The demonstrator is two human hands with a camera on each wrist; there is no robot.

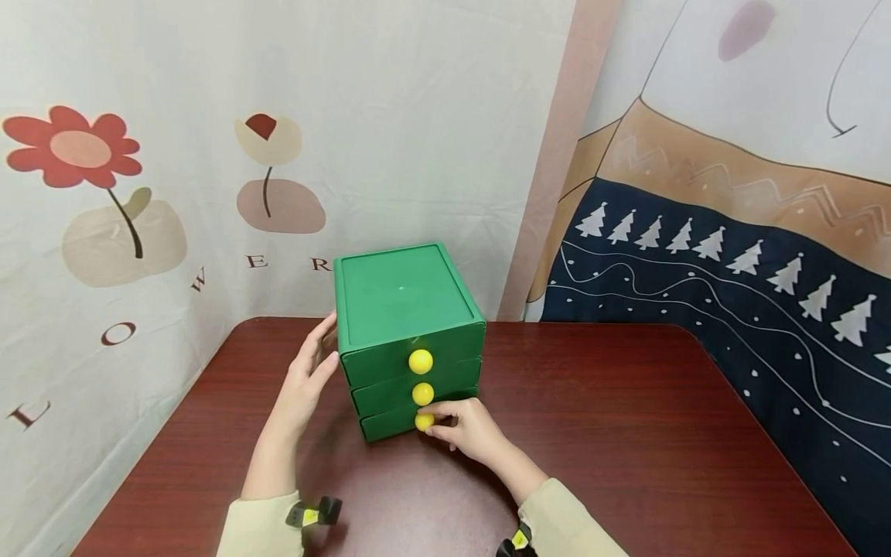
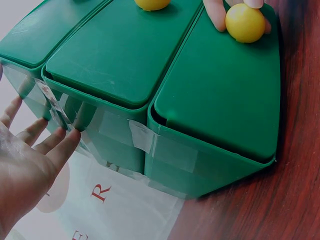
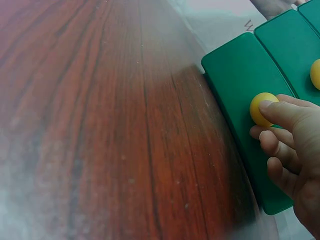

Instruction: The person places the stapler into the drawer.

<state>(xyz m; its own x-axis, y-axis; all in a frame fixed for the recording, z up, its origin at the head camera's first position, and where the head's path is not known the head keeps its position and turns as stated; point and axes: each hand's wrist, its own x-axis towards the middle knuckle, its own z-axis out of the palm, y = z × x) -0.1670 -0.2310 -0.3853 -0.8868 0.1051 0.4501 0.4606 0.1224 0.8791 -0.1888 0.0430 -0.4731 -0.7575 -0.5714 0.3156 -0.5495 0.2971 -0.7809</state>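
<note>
A green cabinet (image 1: 404, 309) with three stacked drawers stands on the table, each drawer front bearing a round yellow knob. At the bottom drawer (image 2: 220, 90), my right hand (image 1: 476, 430) pinches the lowest knob (image 3: 261, 107) between thumb and fingers. That drawer's front lies about level with the ones above it. Against the cabinet's left side rests my left hand (image 1: 302, 387), its fingers spread and fairly straight. In the left wrist view, its fingertips (image 2: 74, 136) touch the taped, glossy side wall. Above the pinched knob are the middle knob (image 1: 422, 394) and the top knob (image 1: 421, 361).
The cabinet stands on a dark red wood-grain table (image 1: 592, 418), near its back edge. Behind hangs a pale cloth (image 1: 431, 139) printed with flowers and letters. At the right is a navy cloth (image 1: 668, 309) with white trees. Both wrists wear dark straps with small devices.
</note>
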